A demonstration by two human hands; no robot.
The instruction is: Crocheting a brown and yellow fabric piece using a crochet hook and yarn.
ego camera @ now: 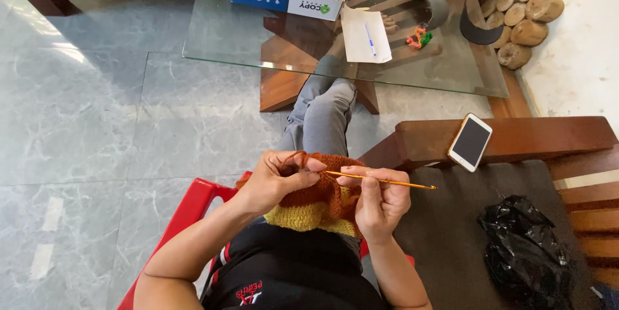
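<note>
Pinching crochet hook (380,182) — right hand (380,203); left hand (277,181) grips knitting (319,203).

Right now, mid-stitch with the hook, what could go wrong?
1. The phone overhangs the wooden armrest edge; an elbow bump might drop it.
2. The crochet hook in the right hand points at the left hand pinching the orange-brown knit; a slip could jab a finger or drop a loop.

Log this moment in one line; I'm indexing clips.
left hand: grips crochet piece | right hand: holds crochet hook
</note>
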